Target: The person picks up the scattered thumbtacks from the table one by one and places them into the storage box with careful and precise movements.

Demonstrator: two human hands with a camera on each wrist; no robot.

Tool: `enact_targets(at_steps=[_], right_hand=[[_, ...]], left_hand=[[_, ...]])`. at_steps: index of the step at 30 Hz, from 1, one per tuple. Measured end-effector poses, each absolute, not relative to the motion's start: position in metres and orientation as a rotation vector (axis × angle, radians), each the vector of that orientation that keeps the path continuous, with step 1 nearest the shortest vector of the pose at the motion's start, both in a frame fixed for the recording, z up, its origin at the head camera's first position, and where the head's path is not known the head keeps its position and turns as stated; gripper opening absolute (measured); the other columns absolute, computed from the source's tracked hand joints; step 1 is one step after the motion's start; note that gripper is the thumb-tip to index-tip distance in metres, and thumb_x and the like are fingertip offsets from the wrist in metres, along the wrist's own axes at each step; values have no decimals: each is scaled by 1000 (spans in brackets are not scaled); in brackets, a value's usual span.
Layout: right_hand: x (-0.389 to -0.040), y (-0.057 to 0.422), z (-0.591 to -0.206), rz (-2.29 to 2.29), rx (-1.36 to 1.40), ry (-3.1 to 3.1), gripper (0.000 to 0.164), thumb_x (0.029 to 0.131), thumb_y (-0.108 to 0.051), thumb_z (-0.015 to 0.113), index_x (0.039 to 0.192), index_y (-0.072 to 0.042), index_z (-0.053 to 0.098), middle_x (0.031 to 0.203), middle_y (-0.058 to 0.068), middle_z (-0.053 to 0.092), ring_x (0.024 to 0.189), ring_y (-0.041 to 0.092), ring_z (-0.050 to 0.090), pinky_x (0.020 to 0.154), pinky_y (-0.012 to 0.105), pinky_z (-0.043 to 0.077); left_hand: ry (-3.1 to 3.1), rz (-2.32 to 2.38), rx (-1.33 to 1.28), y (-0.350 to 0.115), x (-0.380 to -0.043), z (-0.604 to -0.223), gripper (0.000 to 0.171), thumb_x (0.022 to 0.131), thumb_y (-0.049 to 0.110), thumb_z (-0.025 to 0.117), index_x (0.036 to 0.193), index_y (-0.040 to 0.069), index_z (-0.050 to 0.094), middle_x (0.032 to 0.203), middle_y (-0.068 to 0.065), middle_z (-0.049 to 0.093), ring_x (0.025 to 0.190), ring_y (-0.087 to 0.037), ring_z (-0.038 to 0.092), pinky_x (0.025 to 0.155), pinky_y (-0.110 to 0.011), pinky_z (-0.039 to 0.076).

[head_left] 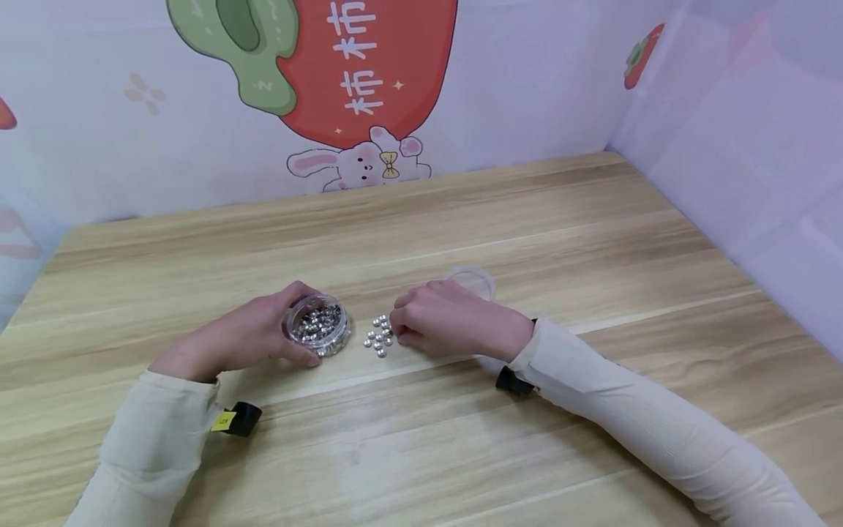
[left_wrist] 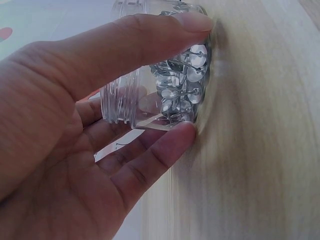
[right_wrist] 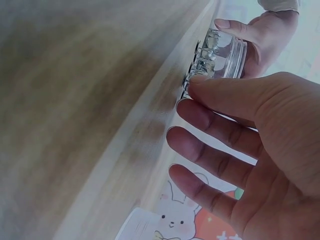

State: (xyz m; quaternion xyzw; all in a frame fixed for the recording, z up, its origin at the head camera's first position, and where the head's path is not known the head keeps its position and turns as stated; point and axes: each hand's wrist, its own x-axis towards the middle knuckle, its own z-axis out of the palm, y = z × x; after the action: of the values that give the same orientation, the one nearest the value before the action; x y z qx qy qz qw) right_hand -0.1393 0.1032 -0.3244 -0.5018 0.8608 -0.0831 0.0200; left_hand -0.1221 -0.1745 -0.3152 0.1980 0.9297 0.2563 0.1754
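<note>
While the loose silver metal thumbtacks with round domed heads lie in a small cluster on the table, we find them between the two hands, just to the right of a clear, round plastic jar with a threaded rim. More tacks of the same kind fill the lower part of the jar, which stands upright with its mouth uncovered. Our left hand is wrapped round the jar's side, thumb on one flank and fingers on the other. Our right hand reaches down at the cluster's right edge, thumb and forefinger close together, the remaining fingers spread apart; we cannot tell whether a tack is pinched between those tips.

We judge the step in hand to be handling the loose tacks singly or a few at a time while the jar is steadied. The next move, we think, calls for a light fingertip grip on a head, clear of the point, with the jar kept level so nothing spills.

Beyond the right hand, a translucent round plastic lid lies partly hidden on the wood-grain tabletop, and a pale cloth backdrop printed with a rabbit hangs behind.
</note>
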Motion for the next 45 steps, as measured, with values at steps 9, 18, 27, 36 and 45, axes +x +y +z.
enact_targets(at_steps=[9,18,27,36,45], right_hand=[[-138,103,-322,-266,-1575,2677,13,90,-12,63,80,-18,69,73,-7,59,59,11,48,61,30,46],[-139,106,-313,-254,-1591,2714,11,89,-10,64,86,-17,72,80,-6,66,65,11,53,66,32,50],[-138,107,-308,-260,-1576,2737,6,89,-14,68,90,-17,73,85,-6,70,70,11,57,70,32,53],[-136,105,-306,-264,-1611,2743,7,91,-15,66,88,-17,72,83,-6,69,71,10,59,72,34,53],[-133,90,-303,-238,-1619,2739,8,93,-18,64,94,-18,72,89,-6,69,78,10,60,75,33,53]], left_hand=[[2641,719,546,-175,-122,-316,79,66,36,87,128,10,45,125,-17,61,108,-33,56,91,-57,45],[2637,725,561,-175,-122,-318,79,67,37,86,128,10,45,125,-18,61,108,-34,56,91,-58,45],[2640,725,592,-173,-121,-317,79,67,36,86,128,7,45,125,-20,60,108,-35,56,90,-59,45],[2645,737,604,-170,-120,-319,80,67,36,87,127,5,45,123,-21,61,108,-36,56,91,-60,45],[2650,733,615,-171,-120,-315,78,67,35,87,127,5,45,122,-22,61,108,-36,57,91,-60,45]])
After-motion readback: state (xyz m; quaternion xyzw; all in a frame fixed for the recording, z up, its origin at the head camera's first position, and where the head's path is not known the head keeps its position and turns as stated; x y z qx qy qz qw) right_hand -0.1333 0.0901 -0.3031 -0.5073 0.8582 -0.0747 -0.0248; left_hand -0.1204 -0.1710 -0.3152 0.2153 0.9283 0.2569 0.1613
